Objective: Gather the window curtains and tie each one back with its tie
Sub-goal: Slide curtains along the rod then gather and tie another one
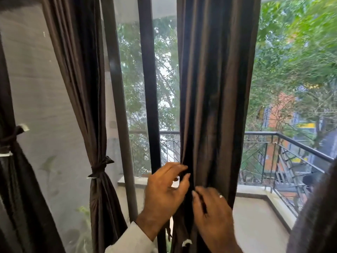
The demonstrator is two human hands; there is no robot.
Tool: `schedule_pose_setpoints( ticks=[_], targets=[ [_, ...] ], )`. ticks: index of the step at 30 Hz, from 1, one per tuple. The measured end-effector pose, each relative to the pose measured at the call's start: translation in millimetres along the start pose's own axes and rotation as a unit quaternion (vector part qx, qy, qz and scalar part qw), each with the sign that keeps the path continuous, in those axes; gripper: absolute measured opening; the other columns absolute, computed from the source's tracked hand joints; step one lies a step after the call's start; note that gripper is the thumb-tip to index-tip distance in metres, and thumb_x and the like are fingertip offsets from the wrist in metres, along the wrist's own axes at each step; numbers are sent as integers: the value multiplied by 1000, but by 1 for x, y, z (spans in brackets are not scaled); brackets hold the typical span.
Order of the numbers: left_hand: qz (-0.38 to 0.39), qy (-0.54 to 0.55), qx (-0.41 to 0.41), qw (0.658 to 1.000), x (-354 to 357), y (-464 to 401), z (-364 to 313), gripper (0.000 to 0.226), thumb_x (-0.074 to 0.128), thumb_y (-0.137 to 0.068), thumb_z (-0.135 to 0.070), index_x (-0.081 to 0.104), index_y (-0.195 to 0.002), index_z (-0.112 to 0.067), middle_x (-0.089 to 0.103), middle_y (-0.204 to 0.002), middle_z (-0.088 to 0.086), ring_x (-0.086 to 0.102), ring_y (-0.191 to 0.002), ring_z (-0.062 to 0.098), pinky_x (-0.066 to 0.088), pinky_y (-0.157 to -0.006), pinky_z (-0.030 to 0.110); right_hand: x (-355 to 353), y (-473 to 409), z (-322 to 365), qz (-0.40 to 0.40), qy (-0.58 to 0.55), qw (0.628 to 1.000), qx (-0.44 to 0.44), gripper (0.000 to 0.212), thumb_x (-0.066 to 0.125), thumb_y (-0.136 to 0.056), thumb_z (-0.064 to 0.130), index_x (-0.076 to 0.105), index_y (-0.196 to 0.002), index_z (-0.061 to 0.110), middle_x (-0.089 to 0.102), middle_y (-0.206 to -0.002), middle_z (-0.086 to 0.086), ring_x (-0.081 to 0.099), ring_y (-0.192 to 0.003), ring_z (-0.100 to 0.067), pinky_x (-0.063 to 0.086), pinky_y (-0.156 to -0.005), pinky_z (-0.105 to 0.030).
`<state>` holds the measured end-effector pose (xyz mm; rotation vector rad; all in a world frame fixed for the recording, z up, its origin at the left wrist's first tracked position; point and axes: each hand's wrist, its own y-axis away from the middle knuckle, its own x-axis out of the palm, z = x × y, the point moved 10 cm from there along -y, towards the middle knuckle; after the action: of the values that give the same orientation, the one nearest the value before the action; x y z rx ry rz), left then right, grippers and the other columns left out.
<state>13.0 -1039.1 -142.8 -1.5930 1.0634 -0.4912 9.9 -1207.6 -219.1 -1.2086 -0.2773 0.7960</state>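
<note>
Left hand (pixel 165 194): fingertips curled inward, thumb and index closing on the left edge fold of the middle curtain (pixel 215 88), a small daylight gap showing inside the curl. Whether the fabric is firmly pinched, I cannot tell. A pale sleeve (pixel 127 241) covers the wrist.

Right hand (pixel 213 210): fingers together, laid flat against the curtain's front folds; a thin dark strip runs under the fingertips. Whether it is clamped, I cannot tell. A ring sits on one finger. The two hands are just beside each other, left at about 10 o'clock from the right.

The middle curtain is dark brown, hanging full height, loosely gathered into vertical folds, not tied. A white-tipped strip, likely its tie (pixel 187 242), dangles at 6 o'clock from the hands, near the bottom edge of view.

At 9 o'clock from the hands, a second curtain (pixel 83 79) is already cinched with a knotted tie (pixel 100 168). Farther toward 9 o'clock, at the frame edge, a third curtain (pixel 11 179) is bound by its tie (pixel 11 139).

Behind: dark window frame (pixel 147 79) at 12 o'clock from the left hand; balcony railing (pixel 291 141) at 2 o'clock; trees (pixel 295 52) beyond.
</note>
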Motion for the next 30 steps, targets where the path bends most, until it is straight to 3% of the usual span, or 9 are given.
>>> schedule_pose_setpoints(
  ticks=[4, 8, 12, 15, 18, 21, 24, 26, 30],
  targets=[
    [9, 36, -27, 999, 2, 5, 12, 23, 83, -88, 2, 76, -96, -18, 72, -92, -14, 72, -83, 4, 56, -74, 17, 8, 6, -14, -14, -29, 994, 102, 25, 67, -93, 36, 76, -111, 20, 72, -102, 6, 68, -89, -12, 51, -83, -19],
    [17, 60, -6, 998, 3, 7, 16, 27, 84, -85, 8, 80, -98, -16, 76, -95, -14, 74, -88, 1, 56, -79, 15, 19, 21, 1, 0, 38, 999, 18, 22, 63, -95, 29, 81, -106, 20, 72, -104, 5, 69, -81, -21, 52, -78, -27],
    [14, 86, 10, 996, 3, 7, 12, 12, 88, -91, -13, 80, -101, -13, 76, -96, -10, 74, -87, 4, 57, -80, 19, 27, 20, 8, 51, 65, 997, -12, 19, 60, -92, 21, 78, -95, 17, 69, -103, 4, 66, -77, -23, 52, -70, -31],
    [12, 72, -3, 997, 3, 6, 16, 16, 90, -88, -13, 77, -98, -15, 74, -91, -12, 71, -83, -3, 54, -78, 10, 19, 18, 15, 72, 50, 996, -36, 19, 63, -97, 28, 80, -103, 22, 67, -104, 6, 68, -84, -19, 55, -75, -30],
    [1, 79, -27, 997, -2, 5, 22, 22, 87, -87, -3, 75, -98, -18, 70, -87, -20, 70, -80, -9, 50, -74, 4, -27, 9, 0, -45, 21, 996, 72, 31, 70, -96, 41, 76, -122, 24, 57, -112, 12, 62, -97, -15, 50, -88, -23],
    [15, 81, -4, 997, -3, 7, 19, 28, 83, -89, 4, 73, -99, -21, 71, -89, -16, 71, -80, -1, 54, -70, 12, -54, 0, -32, -118, -8, 975, 187, 37, 84, -91, 29, 61, -120, 30, 53, -107, 17, 58, -92, -16, 49, -79, -27],
    [19, 57, 38, 997, 0, 10, 12, 25, 79, -88, 6, 79, -102, -14, 75, -100, -11, 73, -91, 3, 60, -79, 22, -38, -15, -31, -36, -9, 989, 140, 32, 86, -87, 24, 69, -114, 25, 62, -104, 12, 64, -89, -9, 47, -78, -7],
    [15, 41, 48, 998, 3, 12, 11, 23, 79, -89, 2, 82, -106, -13, 77, -107, -8, 74, -96, 5, 62, -82, 27, -34, -18, -30, -21, 16, 992, 120, 30, 83, -90, 27, 72, -116, 20, 61, -108, 7, 66, -90, -11, 48, -77, -3],
    [8, 30, 35, 999, 4, 14, 9, 20, 79, -92, -5, 82, -109, -15, 77, -108, -9, 74, -93, 6, 64, -78, 30, -52, -16, -41, -95, 42, 984, 144, 14, 69, -102, 20, 72, -114, 14, 61, -102, 2, 65, -84, -22, 60, -73, -27]
  ],
)
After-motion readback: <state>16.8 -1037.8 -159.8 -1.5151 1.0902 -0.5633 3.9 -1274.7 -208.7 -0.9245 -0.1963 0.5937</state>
